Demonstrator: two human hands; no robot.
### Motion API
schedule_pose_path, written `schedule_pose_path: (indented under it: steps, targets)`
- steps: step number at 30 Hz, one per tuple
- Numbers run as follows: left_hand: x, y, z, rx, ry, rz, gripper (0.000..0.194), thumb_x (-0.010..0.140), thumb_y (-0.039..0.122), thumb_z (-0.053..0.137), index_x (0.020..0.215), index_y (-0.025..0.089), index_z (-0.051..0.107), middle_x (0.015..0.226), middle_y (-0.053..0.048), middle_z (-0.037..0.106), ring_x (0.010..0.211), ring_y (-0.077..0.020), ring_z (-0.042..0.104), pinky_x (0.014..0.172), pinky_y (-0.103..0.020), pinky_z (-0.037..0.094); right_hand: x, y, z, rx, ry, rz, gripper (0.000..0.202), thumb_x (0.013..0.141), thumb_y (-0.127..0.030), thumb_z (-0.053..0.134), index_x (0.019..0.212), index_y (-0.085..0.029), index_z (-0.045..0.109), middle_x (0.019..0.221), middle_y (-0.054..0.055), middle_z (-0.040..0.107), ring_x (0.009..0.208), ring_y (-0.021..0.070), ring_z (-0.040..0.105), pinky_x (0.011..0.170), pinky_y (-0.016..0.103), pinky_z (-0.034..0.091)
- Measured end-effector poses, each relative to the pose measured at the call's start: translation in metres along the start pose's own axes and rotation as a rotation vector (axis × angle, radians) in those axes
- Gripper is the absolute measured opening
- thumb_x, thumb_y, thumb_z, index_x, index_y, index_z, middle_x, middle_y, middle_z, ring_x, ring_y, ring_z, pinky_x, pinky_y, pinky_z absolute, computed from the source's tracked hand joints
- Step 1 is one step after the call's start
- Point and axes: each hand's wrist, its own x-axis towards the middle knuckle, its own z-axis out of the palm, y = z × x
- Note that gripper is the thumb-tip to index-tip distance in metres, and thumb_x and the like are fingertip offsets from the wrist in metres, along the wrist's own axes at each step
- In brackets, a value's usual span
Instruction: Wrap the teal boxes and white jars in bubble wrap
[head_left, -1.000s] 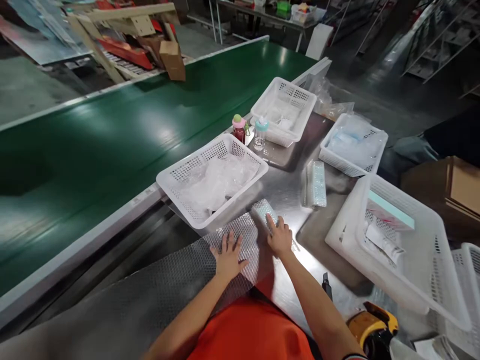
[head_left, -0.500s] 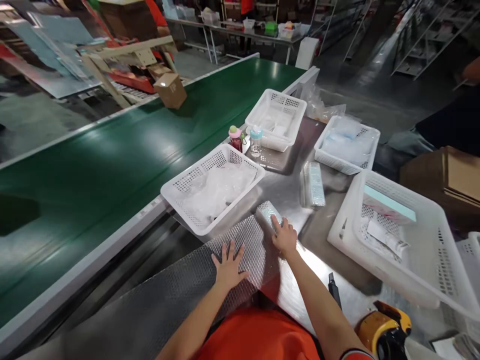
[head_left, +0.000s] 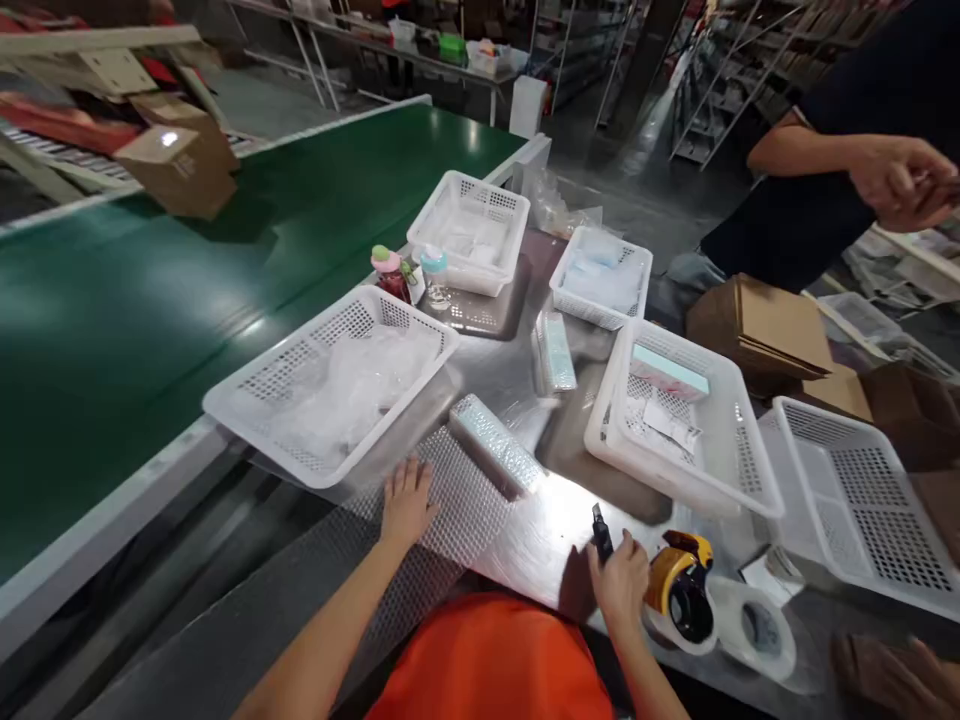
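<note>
1. Bubble wrap (head_left: 469,505), clear, lies flat on the steel table (head_left: 517,375) in front of the person and runs off toward the lower left.
2. Left hand (head_left: 407,505): palm down on the sheet, fingers extended and only slightly spread; nothing gripped.
3. Right hand (head_left: 621,580): fingers half curled at the handle end of a black cutter (head_left: 602,535), thumb to one side of it. Whether the grip has closed cannot be told. Cutter tip points away from the person.
4. Wrapped box (head_left: 495,440), long, in bubble film, lies obliquely at the sheet's far side, untouched by either hand. Any join between the two: not determinable.
5. Second wrapped box (head_left: 555,352) lies farther back, between the white baskets.
6. Right of the right hand: yellow tape dispenser (head_left: 660,575), just beside it; then a tape roll (head_left: 761,635).
7. Left basket (head_left: 225,408) holds crumpled clear film, beside the green conveyor (head_left: 300,235).
8. Co-worker's hands (head_left: 904,180) at upper right, well apart from the person's own.
</note>
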Motion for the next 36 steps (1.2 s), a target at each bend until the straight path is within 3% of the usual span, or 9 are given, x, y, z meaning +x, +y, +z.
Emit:
schedule_pose_path:
  steps: [4, 9, 13, 18, 20, 23, 32, 34, 36]
  targets:
    - [0.008, -0.010, -0.006, -0.041, -0.097, 0.014, 0.071, 0.086, 0.037, 0.055, 0.149, 0.015, 0.033, 0.159, -0.016, 0.024, 0.143, -0.0361, 0.027, 0.110, -0.053, 0.033, -0.002, 0.036, 0.019, -0.006, -0.263, 0.011, 0.041, 0.090, -0.032, 0.042, 0.119, -0.006, 0.056, 0.102, 0.021, 0.062, 0.095, 0.0355, 0.063, 0.078, 0.043, 0.049]
    - [0.015, -0.018, -0.011, -0.051, -0.085, 0.020, 0.072, 0.085, 0.039, 0.056, 0.149, 0.015, 0.032, 0.159, -0.015, 0.024, 0.145, -0.0324, 0.024, 0.115, -0.051, 0.025, -0.002, 0.018, 0.020, 0.292, -0.190, -0.093, 0.043, 0.091, -0.031, 0.030, 0.122, -0.010, 0.050, 0.109, 0.020, 0.059, 0.097, 0.0313, 0.063, 0.080, 0.041, 0.051]
    - [0.019, -0.022, -0.010, -0.083, -0.099, 0.023, 0.078, 0.082, 0.040, 0.061, 0.150, 0.023, 0.029, 0.160, -0.010, 0.026, 0.145, -0.0308, 0.025, 0.115, -0.051, 0.026, -0.012, -0.067, 0.002, 0.527, -0.319, -0.415, 0.039, 0.096, -0.031, 0.023, 0.125, -0.018, 0.047, 0.112, 0.013, 0.061, 0.104, 0.0237, 0.062, 0.087, 0.036, 0.051]
    - [0.021, -0.022, -0.010, -0.109, -0.092, -0.015, 0.084, 0.077, 0.041, 0.066, 0.151, 0.025, 0.028, 0.159, -0.011, 0.028, 0.143, -0.0349, 0.027, 0.111, -0.060, 0.029, -0.007, -0.211, 0.001, 0.195, -0.501, -0.571, 0.037, 0.101, -0.027, 0.023, 0.120, -0.015, 0.052, 0.117, 0.014, 0.061, 0.100, 0.0222, 0.066, 0.081, 0.032, 0.052]
    - [0.020, -0.023, -0.010, -0.120, -0.087, -0.019, 0.084, 0.077, 0.040, 0.066, 0.150, 0.025, 0.028, 0.159, -0.010, 0.027, 0.144, -0.0337, 0.026, 0.112, -0.060, 0.027, 0.000, -0.250, 0.008, 0.153, -0.509, -0.578, 0.036, 0.101, -0.028, 0.025, 0.116, -0.013, 0.054, 0.115, 0.015, 0.062, 0.093, 0.0227, 0.068, 0.076, 0.033, 0.052]
    - [0.020, -0.025, -0.009, -0.136, -0.085, -0.032, 0.085, 0.076, 0.038, 0.068, 0.150, 0.025, 0.029, 0.161, -0.009, 0.022, 0.144, -0.0316, 0.026, 0.113, -0.059, 0.027, 0.008, -0.281, 0.018, 0.100, -0.517, -0.583, 0.036, 0.102, -0.027, 0.024, 0.115, -0.011, 0.053, 0.114, 0.017, 0.062, 0.090, 0.0230, 0.069, 0.071, 0.033, 0.052]
    - [0.025, -0.029, -0.007, -0.175, -0.101, -0.058, 0.088, 0.074, 0.034, 0.071, 0.150, 0.025, 0.028, 0.162, -0.008, 0.019, 0.145, -0.0304, 0.025, 0.113, -0.061, 0.025, 0.012, -0.319, 0.038, 0.001, -0.560, -0.640, 0.033, 0.101, -0.026, 0.023, 0.116, -0.013, 0.050, 0.115, 0.017, 0.060, 0.090, 0.0214, 0.070, 0.070, 0.031, 0.052]
    - [0.023, -0.030, -0.009, -0.174, -0.105, -0.055, 0.085, 0.076, 0.037, 0.069, 0.150, 0.026, 0.028, 0.162, -0.008, 0.018, 0.144, -0.0313, 0.026, 0.111, -0.061, 0.027, 0.010, -0.305, 0.036, -0.009, -0.573, -0.645, 0.033, 0.101, -0.023, 0.023, 0.117, -0.013, 0.049, 0.116, 0.018, 0.060, 0.091, 0.0222, 0.070, 0.070, 0.032, 0.052]
    - [0.021, -0.030, -0.010, -0.171, -0.106, -0.055, 0.083, 0.078, 0.041, 0.067, 0.150, 0.027, 0.028, 0.162, -0.008, 0.018, 0.144, -0.0320, 0.026, 0.111, -0.061, 0.027, 0.005, -0.260, 0.027, -0.022, -0.600, -0.635, 0.033, 0.099, -0.021, 0.024, 0.117, -0.014, 0.051, 0.113, 0.018, 0.062, 0.090, 0.0236, 0.071, 0.071, 0.033, 0.053]
